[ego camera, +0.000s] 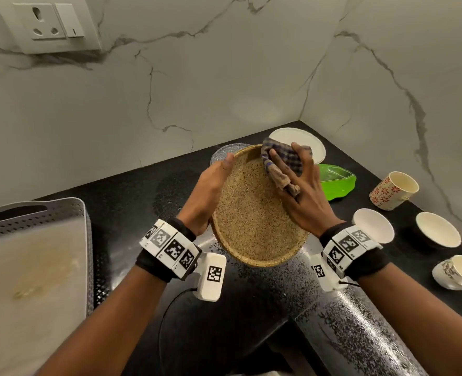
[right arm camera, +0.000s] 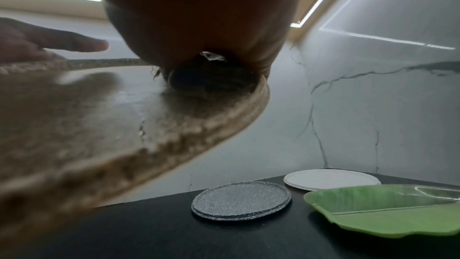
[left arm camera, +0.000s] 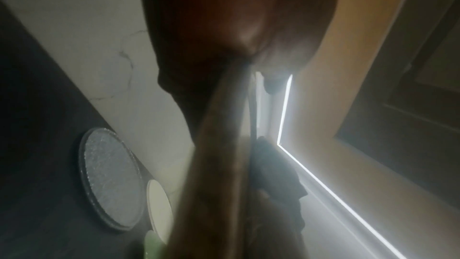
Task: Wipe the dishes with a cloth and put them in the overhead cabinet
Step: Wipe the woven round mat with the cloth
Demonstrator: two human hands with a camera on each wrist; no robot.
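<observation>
Speckled tan plate [ego camera: 254, 213] is held tilted above the black counter [ego camera: 132, 202], near its back corner. The left hand [ego camera: 211, 191] has its grip clamped on the plate's left rim, thumb over the edge. The right hand [ego camera: 300, 196] has its grip closed around a bunched checked cloth [ego camera: 281, 164], pressing it against the plate's upper right part. Beyond the plate lie a grey glitter plate [right arm camera: 241, 201] and a white plate [right arm camera: 331, 179]; right of it a green leaf dish [right arm camera: 388, 210], then cups and bowls. A grey perforated tray [ego camera: 34, 240] sits left of the plate.
</observation>
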